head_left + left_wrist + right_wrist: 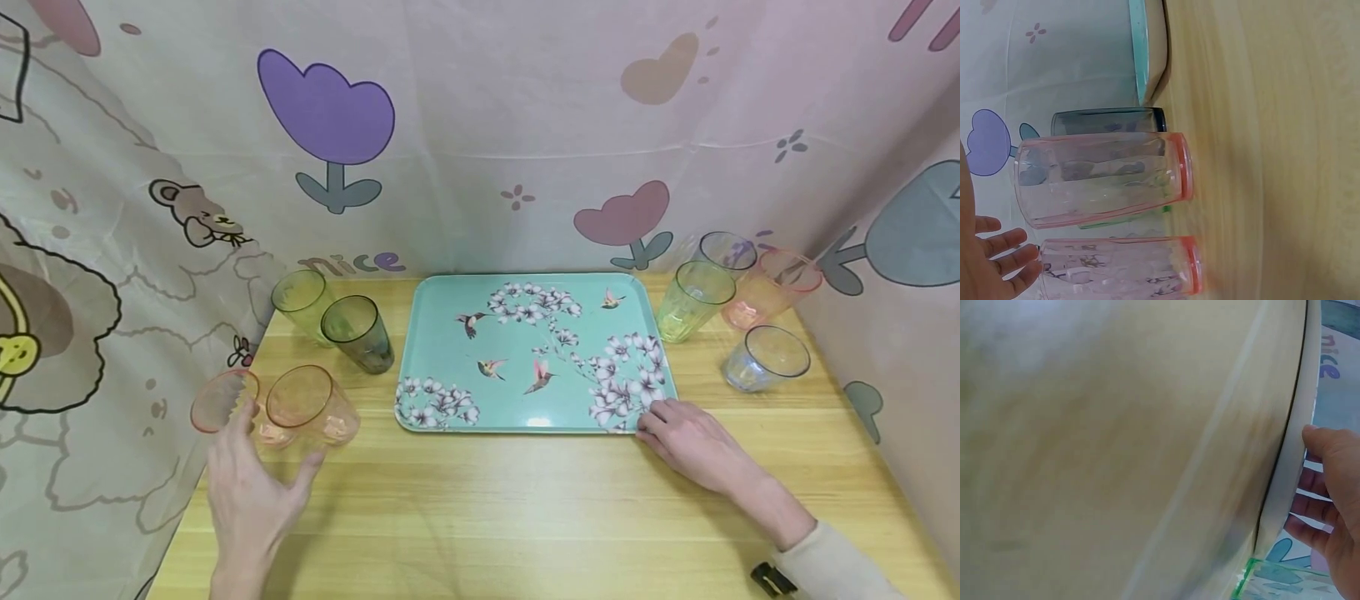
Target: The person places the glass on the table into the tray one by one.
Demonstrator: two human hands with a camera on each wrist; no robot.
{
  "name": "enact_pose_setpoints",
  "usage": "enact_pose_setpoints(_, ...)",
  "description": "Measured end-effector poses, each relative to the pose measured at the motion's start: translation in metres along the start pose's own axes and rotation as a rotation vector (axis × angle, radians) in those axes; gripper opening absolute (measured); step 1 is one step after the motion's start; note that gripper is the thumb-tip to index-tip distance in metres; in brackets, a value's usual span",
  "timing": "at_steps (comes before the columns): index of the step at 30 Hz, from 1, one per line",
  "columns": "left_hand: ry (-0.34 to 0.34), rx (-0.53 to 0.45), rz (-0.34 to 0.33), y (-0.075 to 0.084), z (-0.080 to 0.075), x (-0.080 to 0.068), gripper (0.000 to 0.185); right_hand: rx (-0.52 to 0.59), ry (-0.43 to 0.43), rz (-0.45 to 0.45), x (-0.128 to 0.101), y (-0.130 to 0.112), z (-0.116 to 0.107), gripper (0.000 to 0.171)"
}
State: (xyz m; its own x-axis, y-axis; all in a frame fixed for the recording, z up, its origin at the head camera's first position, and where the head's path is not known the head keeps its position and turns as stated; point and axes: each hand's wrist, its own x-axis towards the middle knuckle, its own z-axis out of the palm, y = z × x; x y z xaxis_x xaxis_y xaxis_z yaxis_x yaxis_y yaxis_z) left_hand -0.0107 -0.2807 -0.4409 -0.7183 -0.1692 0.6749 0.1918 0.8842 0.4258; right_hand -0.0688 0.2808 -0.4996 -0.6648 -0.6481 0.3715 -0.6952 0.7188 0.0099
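Cartoon-printed cloth [480, 125] with tulips and bears hangs behind and to both sides of us, and under it runs our pale wooden table [525, 508]. Biggest thing on it is the turquoise tray [525, 317] with birds and blossoms, lying flat in the middle.

Our right hand [693, 446] rests at the tray's near right corner, fingers relaxed and lying against the rim, nothing gripped. Our left hand [251, 492] is spread wide, palm toward the two orange-pink tumblers [307, 408] at the near left; the wrist view shows the fingers apart and just short of the plastic, not yet touching.

Behind that pair stand a dark green tumbler [360, 333] and a light green tumbler [302, 302], close together. Far right we have another cluster: a green one [693, 302], an orange one [768, 287], a clear one [723, 250] behind them and a bluish clear one [765, 358] nearer us.

We judge the step is taking a near orange tumbler. Best to wrap the nearer one low around its wall, since the pair stand touching, and lift straight up so its neighbour stays put, right hand steadying the tray.
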Motion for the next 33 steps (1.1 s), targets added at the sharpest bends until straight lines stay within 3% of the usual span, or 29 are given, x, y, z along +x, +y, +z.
enact_pose_setpoints(10, 0.005, -0.004, 0.030, -0.006, 0.008, -0.006, 0.117, -0.030, -0.060, 0.021, -0.003, -0.001, 0.004, 0.013)
enact_pose_setpoints(14, -0.001, -0.021, -0.002, -0.007, 0.011, -0.009, 0.120, -0.034, -0.085, 0.022, -0.004, 0.000, 0.005, 0.013)
enact_pose_setpoints(20, -0.059, -0.049, -0.132, -0.007, 0.015, -0.012, 0.108, -0.047, -0.097, 0.006, -0.004, 0.001, 0.006, 0.012)
enact_pose_setpoints(25, -0.141, -0.020, -0.286, -0.002, 0.018, -0.011, 0.101, -0.049, -0.106, 0.008, -0.004, 0.001, 0.005, 0.012)
enact_pose_setpoints(33, -0.249, 0.062, -0.430, -0.002, 0.027, -0.007, 0.100, -0.054, -0.115, 0.009, -0.004, 0.001, 0.006, 0.012)
